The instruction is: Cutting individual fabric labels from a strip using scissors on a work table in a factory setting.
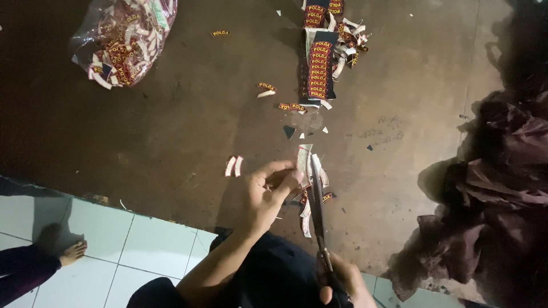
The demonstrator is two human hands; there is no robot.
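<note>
Left hand (pixel 268 191) pinches a label strip (pixel 304 159) above the dark floor (pixel 171 131); right hand (pixel 342 282) wrapped round the scissors (pixel 317 205) handles, blades at the strip; best keep strip taut, fingertips clear of blades.

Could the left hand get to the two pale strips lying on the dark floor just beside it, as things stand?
Probably yes, though not freely. The two pale strips lie apart from the left hand, with bare dark floor between and nothing over them. But its fingers are pinching a label strip at the scissors.
</note>
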